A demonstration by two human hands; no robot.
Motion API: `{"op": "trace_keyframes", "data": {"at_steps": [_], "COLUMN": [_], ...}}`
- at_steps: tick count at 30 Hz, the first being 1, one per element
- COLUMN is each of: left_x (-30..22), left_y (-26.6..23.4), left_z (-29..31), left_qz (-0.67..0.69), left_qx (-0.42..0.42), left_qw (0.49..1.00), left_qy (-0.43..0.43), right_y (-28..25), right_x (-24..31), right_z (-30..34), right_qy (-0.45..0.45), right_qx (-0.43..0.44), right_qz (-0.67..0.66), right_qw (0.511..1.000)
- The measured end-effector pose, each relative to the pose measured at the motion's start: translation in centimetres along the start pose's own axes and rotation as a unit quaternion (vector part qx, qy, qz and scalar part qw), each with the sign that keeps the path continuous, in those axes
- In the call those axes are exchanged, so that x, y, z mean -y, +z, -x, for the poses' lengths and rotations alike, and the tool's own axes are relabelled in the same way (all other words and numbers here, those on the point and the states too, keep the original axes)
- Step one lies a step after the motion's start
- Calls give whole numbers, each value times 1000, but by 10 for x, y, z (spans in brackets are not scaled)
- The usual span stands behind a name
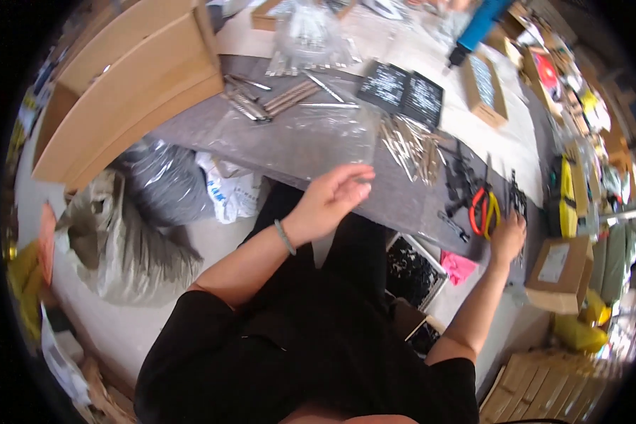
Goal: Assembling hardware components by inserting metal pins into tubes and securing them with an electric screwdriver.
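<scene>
My left hand [336, 201], with a pale bracelet on its wrist, hovers over the table's near edge beside a clear plastic bag [318, 138]. Its fingers are loosely bent and apart, holding nothing. My right hand [509, 237] is at the table's right side, fingers curled down at a cluster of small black parts [517, 201]; what they grip is too small to tell. Just left of it lie pliers [485, 212] with red and yellow handles and more black parts [461, 173]. Slim metal pieces [411, 148] are heaped near two black trays [403, 92] of small bits.
A large cardboard box [134, 92] stands at the left. Metal rails [290, 95] and a bag of silvery parts [307, 35] lie farther back. A blue power screwdriver [477, 32] hangs above the far right. Below the table sits a bin of black parts [413, 272].
</scene>
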State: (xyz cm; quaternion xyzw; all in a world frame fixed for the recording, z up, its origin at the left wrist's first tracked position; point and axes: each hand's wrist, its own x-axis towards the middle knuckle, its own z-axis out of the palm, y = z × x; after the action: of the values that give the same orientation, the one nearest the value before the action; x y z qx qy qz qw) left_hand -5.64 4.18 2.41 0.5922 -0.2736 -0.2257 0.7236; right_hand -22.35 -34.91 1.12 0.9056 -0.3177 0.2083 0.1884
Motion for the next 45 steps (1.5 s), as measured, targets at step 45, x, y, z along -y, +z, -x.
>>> {"op": "trace_keyframes", "data": {"at_steps": [45], "left_x": [12], "left_y": [-147], "left_z": [-174], "left_qz": [-420], "left_qx": [-209], "left_qw": [882], "left_qy": [-35], "right_y": [-91], "right_x": [376], "right_z": [-157], "right_qy": [-284], "right_qx": [-77], "right_qz": [-482], "right_qw": [825]}}
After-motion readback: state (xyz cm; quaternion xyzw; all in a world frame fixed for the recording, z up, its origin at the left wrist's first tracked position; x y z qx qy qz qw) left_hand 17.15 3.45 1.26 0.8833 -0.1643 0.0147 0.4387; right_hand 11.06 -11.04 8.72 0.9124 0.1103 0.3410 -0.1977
